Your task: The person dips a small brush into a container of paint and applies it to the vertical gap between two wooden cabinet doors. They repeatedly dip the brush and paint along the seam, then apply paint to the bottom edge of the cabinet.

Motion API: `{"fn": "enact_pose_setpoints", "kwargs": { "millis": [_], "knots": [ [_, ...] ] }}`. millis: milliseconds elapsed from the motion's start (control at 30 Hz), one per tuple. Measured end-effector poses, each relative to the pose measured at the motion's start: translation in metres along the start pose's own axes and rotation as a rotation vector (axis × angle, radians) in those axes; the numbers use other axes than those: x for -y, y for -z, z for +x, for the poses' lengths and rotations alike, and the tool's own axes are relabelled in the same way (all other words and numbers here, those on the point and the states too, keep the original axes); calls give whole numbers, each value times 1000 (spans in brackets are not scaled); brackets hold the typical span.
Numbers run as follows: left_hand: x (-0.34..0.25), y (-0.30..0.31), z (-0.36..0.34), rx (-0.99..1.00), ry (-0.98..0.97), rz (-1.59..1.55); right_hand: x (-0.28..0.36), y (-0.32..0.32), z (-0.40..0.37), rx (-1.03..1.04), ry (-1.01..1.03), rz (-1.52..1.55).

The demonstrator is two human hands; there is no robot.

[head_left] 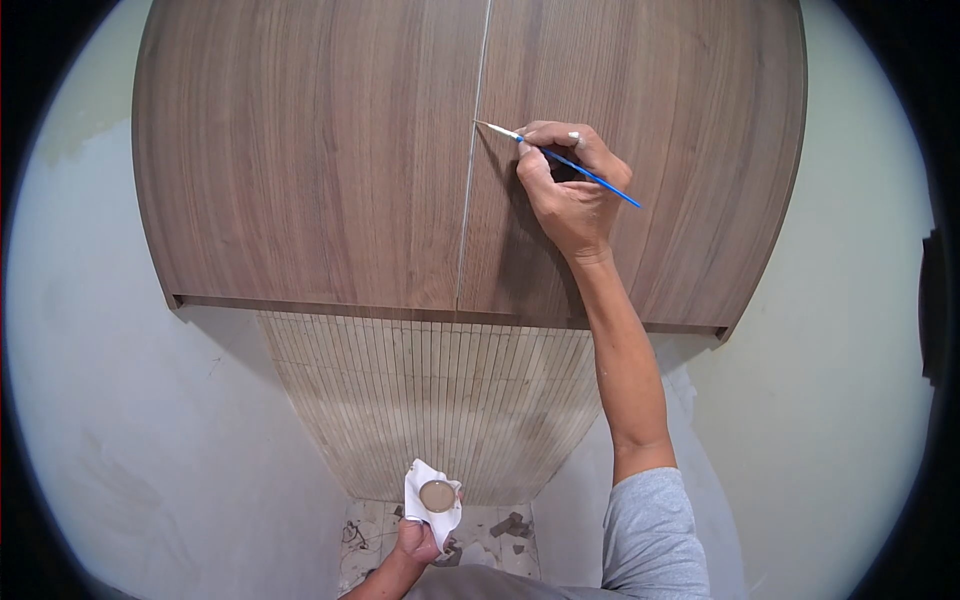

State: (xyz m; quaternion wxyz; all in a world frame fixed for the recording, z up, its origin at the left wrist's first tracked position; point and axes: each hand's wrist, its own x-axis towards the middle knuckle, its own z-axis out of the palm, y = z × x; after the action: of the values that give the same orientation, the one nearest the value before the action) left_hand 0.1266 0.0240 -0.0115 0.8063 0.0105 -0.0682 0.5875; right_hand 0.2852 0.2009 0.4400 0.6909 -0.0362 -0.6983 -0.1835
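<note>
My right hand (575,185) pinches a thin blue paintbrush (610,188) with a pale ferrule. The brush's fine tip touches or nearly touches the light seam between two wood-grain cabinet doors (330,150). Low in the view, my left hand (418,540) is closed around a white cloth or paper (445,525) and a small round cup (437,496). Brownish content shows inside the cup. The left fingers are mostly hidden under the cloth or paper.
Below the cabinet is a panel of narrow pale vertical strips (430,400). Plain walls stand at the left (80,330) and right (840,330). Dark scraps (510,525) lie on the tiled floor. A dark object (931,305) shows at the far right edge.
</note>
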Motion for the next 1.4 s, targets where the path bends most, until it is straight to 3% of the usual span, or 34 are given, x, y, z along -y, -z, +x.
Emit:
{"fn": "enact_pose_setpoints", "kwargs": {
  "millis": [667,867,1067,1400],
  "knots": [
    [-1,-1,0,12,39,-78,-6,-4,0,-38,58,-10],
    [-1,4,0,7,14,-29,-4,2,-1,51,45,29],
    [-1,0,1,8,25,-41,-4,-5,1,-36,61,29],
    [-2,4,3,-4,4,32,-11,0,-3,61,112,-5]
  ]
}}
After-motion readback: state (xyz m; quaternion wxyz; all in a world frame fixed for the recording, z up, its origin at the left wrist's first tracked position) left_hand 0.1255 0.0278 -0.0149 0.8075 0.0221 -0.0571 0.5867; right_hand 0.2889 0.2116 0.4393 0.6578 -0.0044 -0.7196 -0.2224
